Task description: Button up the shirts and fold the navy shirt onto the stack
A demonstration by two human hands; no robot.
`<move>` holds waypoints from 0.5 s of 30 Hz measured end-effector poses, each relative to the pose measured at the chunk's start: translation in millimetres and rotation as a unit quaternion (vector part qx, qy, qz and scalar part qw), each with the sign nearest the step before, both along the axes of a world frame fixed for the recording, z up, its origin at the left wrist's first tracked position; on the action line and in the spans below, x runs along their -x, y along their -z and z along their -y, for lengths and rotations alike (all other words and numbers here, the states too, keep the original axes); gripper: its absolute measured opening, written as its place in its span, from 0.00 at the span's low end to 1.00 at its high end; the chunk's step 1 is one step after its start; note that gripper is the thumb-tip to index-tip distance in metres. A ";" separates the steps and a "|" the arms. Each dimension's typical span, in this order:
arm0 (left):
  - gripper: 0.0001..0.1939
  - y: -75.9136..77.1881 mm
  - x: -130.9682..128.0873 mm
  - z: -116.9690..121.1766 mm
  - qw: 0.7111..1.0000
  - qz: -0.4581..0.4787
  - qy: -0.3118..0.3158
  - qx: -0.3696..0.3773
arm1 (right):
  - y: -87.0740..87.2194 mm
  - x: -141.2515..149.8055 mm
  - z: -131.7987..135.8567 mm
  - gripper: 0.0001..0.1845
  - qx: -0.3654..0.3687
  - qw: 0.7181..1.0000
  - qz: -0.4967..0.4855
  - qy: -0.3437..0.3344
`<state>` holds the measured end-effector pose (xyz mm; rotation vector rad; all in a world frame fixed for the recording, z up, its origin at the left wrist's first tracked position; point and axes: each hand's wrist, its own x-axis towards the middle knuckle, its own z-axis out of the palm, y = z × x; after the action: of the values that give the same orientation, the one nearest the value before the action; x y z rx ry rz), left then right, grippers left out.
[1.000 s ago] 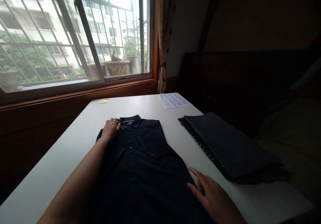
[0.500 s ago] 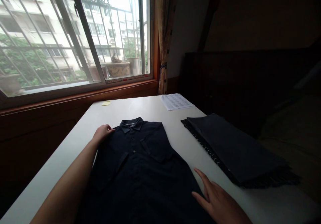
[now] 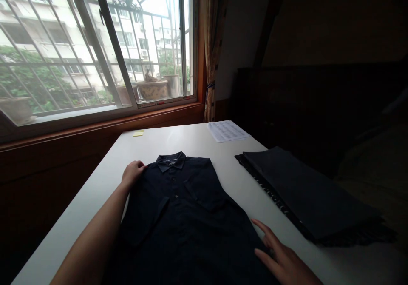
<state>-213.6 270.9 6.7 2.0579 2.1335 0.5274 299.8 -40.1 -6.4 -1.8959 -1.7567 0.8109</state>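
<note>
A dark button-up shirt [image 3: 185, 217] lies front-up on the white table [image 3: 95, 191], collar toward the window, its sides folded in. My left hand [image 3: 132, 172] is at the shirt's left shoulder, beside the collar, fingers curled onto the fabric's edge. Near the bottom of the view my right hand [image 3: 280, 259] lies flat with fingers spread, at the shirt's lower right edge where it meets the table. Both forearms reach in from below.
A stack of folded dark cloth [image 3: 306, 195] lies on the table's right side. At the far edge are a printed sheet of paper [image 3: 228, 131] and a yellow sticky note [image 3: 138, 133]. A barred window [image 3: 95, 55] is behind; dark furniture stands right.
My left hand has moved from the collar out to the shirt's left shoulder. My right hand has stayed flat by the lower right edge, drifting slightly nearer to me.
</note>
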 end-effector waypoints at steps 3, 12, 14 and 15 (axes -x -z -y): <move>0.16 0.2 6.9 0.2 1.000 -0.001 -0.012 -0.001 | -1.0 2.4 -8.9 0.33 -0.003 1.000 0.004 0.001; 0.18 -1.8 62.2 11.8 0.996 0.001 -0.091 0.011 | -23.0 24.5 -79.2 0.32 0.006 0.997 0.016 -0.075; 0.19 -3.4 77.7 18.8 0.993 0.005 -0.115 0.017 | -27.2 30.2 -100.7 0.33 0.003 0.995 0.018 -0.098; 0.20 -4.3 85.2 23.0 0.992 0.007 -0.128 0.019 | -29.0 33.4 -112.5 0.33 0.003 0.994 0.018 -0.110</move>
<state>-298.7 247.9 11.0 1.7644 2.3952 0.5231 266.4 72.4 22.6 -1.7510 -2.0140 0.8631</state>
